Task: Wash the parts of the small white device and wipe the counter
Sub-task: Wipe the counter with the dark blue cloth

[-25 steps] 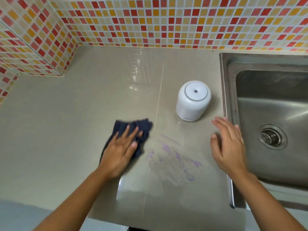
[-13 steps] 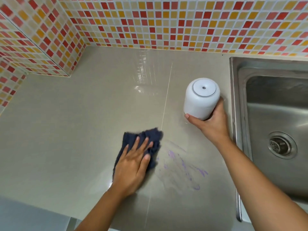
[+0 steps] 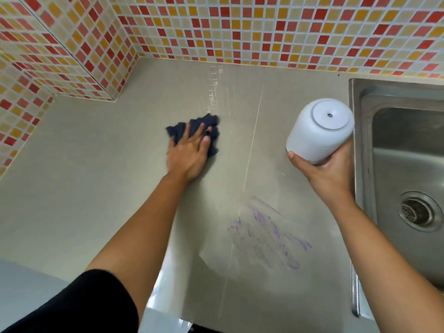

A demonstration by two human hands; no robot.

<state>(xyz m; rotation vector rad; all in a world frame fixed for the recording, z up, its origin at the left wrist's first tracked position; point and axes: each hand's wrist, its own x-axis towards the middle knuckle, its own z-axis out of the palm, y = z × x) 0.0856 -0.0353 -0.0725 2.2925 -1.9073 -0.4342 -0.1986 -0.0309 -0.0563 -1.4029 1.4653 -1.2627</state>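
Note:
The small white device [image 3: 317, 131], a rounded cylinder with a flat lid and a tiny centre hole, is tilted and lifted off the counter, gripped around its base by my right hand [image 3: 329, 171]. My left hand [image 3: 189, 152] presses flat, fingers spread, on a dark blue cloth [image 3: 211, 131] lying on the grey counter [image 3: 96, 179]. Purple smeared marks [image 3: 271, 236] stain the counter in front, between my two arms.
A stainless steel sink [image 3: 408, 164] with a round drain [image 3: 418, 212] lies at the right, its rim right beside the device. Mosaic tiled walls [image 3: 240, 30] close off the counter at the back and left. The counter's front edge runs near the bottom.
My right hand reached for the device, gripped its base and lifted it, tilted, off the counter. My left hand slid the cloth away from the purple marks toward the back wall.

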